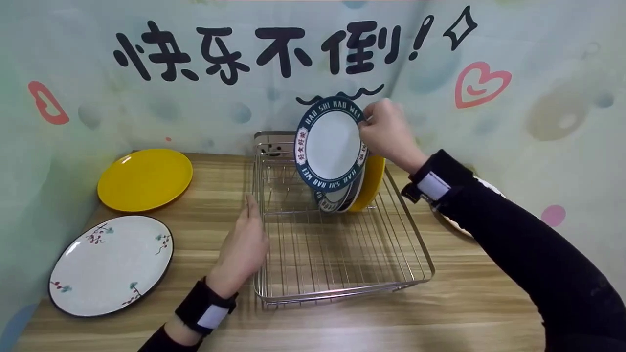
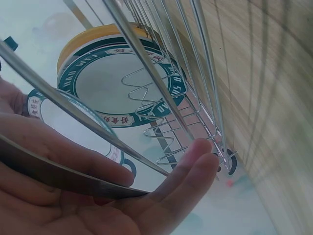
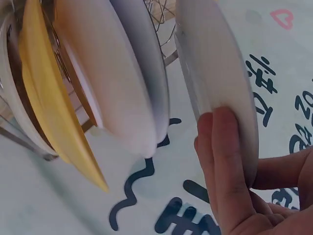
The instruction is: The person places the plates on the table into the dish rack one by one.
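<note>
My right hand pinches the right edge of a round plate with a white middle and a dark green lettered rim, held above the dish rack. In the right wrist view, fingers lie along the plate's underside, the thumb on the other face. Below it, several plates stand upright in the wire rack, including a yellow plate and another green-rimmed plate. At the rack's left side, my left hand holds the metal rim, which runs between thumb and fingers in the left wrist view.
To the left on the wooden table lie a yellow plate and a white plate with a floral pattern. Another plate is partly hidden behind my right arm. A printed backdrop stands behind the rack.
</note>
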`<state>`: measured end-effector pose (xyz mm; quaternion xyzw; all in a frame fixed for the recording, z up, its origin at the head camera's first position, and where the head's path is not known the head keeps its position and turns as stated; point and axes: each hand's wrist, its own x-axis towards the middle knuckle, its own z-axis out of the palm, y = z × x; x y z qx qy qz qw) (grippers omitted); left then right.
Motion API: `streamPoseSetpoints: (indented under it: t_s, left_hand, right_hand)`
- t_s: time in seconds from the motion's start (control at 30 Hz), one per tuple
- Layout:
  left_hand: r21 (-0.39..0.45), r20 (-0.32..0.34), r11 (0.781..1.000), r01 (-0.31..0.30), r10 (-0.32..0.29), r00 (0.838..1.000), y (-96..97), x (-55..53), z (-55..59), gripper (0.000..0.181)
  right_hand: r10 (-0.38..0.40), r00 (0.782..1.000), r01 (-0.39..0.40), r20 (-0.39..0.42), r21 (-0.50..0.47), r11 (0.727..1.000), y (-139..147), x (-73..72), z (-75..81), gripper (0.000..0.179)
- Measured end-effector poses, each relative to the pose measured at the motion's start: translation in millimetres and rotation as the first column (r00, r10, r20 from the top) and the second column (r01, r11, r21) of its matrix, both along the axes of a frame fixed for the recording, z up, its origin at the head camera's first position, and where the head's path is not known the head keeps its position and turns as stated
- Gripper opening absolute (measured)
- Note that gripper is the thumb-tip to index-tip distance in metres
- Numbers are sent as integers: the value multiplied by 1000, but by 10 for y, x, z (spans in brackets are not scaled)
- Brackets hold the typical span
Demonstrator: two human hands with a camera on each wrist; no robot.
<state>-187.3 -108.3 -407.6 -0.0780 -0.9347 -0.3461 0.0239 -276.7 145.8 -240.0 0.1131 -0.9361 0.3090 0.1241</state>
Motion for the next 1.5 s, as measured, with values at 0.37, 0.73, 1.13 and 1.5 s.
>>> streamPoseSetpoints:
  t_s: [0.37, 0.73, 1.13, 1.5]
  left_hand:
    - [7, 12, 1000, -6, 6, 1000, -6, 2, 2, 84]
    - [-3, -4, 1000, -1, 1, 1000, 17, -9, 5, 81]
    - [13, -5, 1000, -2, 2, 1000, 3, -7, -7, 82]
    - [1, -12, 1000, 4, -4, 1000, 10, -14, -15, 82]
  right_hand:
    - [18, 998, -30, 54, 235, 972, -273, -45, 204, 25]
    - [4, 999, -20, 49, 326, 945, -352, -103, 275, 23]
    - [7, 1000, -17, 29, 364, 931, -404, -170, 226, 19]
    - [27, 1000, -21, -8, 415, 909, -487, -224, 45, 26]
